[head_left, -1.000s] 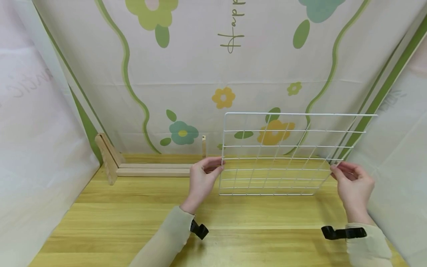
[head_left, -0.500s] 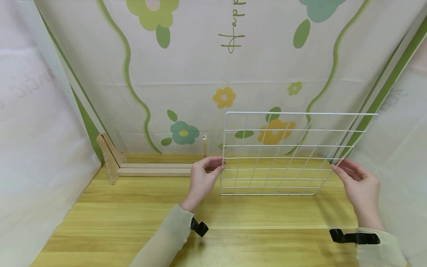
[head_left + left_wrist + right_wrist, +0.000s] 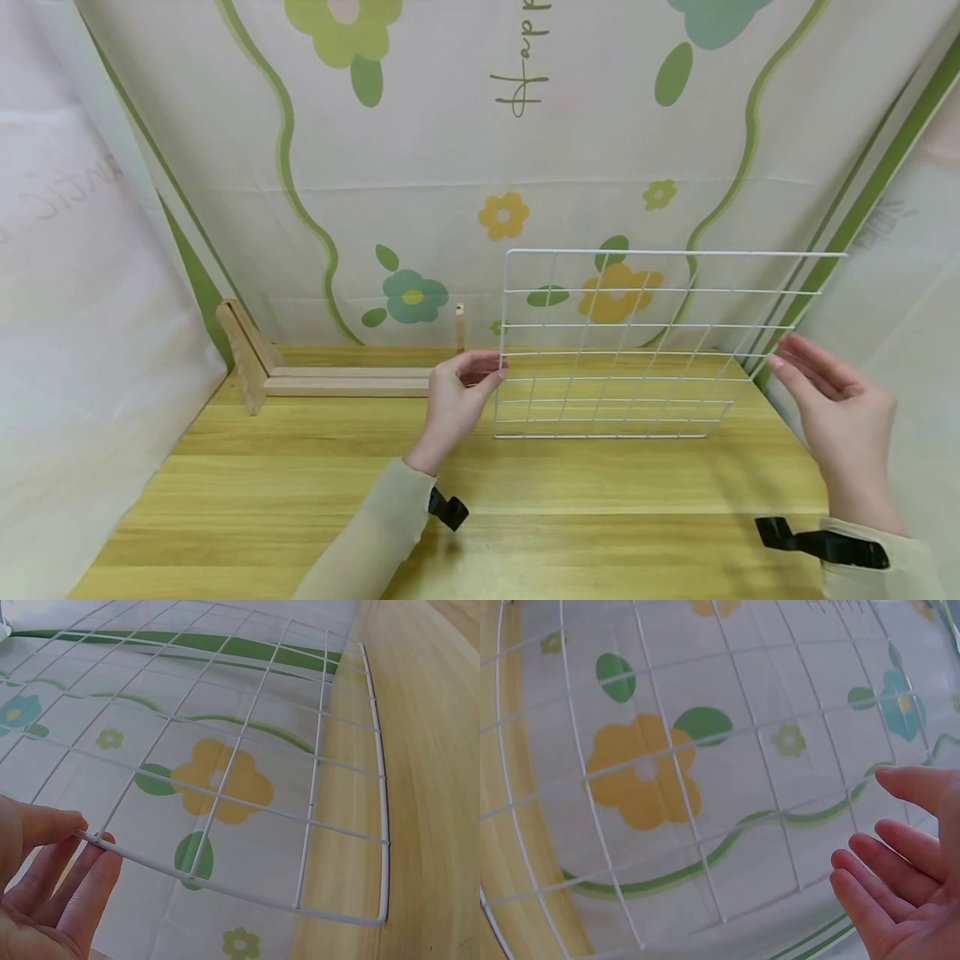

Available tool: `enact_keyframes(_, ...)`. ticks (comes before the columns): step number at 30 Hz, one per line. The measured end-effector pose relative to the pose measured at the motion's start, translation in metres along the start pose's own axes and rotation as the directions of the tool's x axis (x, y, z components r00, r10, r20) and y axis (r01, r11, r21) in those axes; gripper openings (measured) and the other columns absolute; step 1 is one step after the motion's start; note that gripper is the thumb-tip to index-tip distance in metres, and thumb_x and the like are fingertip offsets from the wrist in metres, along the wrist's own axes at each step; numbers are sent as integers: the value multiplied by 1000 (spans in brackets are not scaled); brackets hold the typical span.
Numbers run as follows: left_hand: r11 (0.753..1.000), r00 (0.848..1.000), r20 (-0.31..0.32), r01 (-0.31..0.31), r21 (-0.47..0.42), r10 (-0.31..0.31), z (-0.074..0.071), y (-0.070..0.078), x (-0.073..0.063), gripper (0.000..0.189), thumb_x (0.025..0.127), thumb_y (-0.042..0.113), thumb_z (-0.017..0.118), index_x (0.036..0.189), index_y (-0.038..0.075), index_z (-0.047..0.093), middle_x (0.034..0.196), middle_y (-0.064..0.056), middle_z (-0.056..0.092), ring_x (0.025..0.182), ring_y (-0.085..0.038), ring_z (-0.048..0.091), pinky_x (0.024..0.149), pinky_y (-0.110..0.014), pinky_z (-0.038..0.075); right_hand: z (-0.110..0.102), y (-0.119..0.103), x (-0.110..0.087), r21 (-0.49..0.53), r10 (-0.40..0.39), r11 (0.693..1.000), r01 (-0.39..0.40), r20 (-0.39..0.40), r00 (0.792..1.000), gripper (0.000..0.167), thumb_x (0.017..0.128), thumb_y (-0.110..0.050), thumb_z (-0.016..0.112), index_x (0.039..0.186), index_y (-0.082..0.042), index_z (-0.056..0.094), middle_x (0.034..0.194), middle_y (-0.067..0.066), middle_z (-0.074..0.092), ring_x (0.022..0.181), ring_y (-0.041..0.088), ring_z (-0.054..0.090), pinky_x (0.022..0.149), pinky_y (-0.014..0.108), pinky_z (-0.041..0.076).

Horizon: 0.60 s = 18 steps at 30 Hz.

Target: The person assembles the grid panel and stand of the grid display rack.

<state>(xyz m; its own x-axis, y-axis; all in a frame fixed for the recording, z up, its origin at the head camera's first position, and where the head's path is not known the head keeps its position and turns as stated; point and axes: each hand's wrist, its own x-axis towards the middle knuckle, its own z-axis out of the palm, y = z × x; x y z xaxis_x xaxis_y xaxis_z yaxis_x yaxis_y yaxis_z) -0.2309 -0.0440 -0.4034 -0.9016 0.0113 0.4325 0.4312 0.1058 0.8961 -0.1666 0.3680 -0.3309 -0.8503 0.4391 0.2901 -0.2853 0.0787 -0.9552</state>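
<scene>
A white wire grid panel (image 3: 615, 353) stands tilted upright on the wooden table, right of centre in the head view. My left hand (image 3: 459, 408) pinches its left side wire between thumb and fingers. In the left wrist view, the thumb (image 3: 56, 825) lies over the frame wire with fingertips behind it. My right hand (image 3: 843, 417) is by the panel's right side, fingers extended. From the right wrist, that hand (image 3: 907, 892) shows thumb and fingers spread with no wire between them.
A light wooden stand (image 3: 348, 387) lies at the back left, with a slotted upright (image 3: 243, 354) at its left end and a thin post (image 3: 460, 329) near my left hand. Flower-printed cloth (image 3: 420, 150) hangs behind the table (image 3: 300, 492) and along both sides.
My right hand has let go of the panel's right side and moved right and slightly up, its fingers opening. The left hand and the panel have stayed nearly still.
</scene>
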Motion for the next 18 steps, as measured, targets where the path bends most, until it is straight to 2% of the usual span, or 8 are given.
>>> enact_keyframes(7,1000,1000,5,10,9,-10,-1,2,0,17,90,4,78,107,8,77,100,-1,76,87,-15,71,79,-31,60,19,-14,-11,39,-51,998,48,73,996,51,83,3,83,131,2,66,115,-1,74,97,5,71,84,17,50)
enact_keyframes(18,1000,1000,10,18,3,-18,0,2,3,17,90,3,78,107,8,77,100,-2,76,87,-16,71,79,-31,60,42,-15,-21,-33,-127,990,134,167,978,49,86,6,79,132,5,64,118,-3,73,102,4,70,85,16,51)
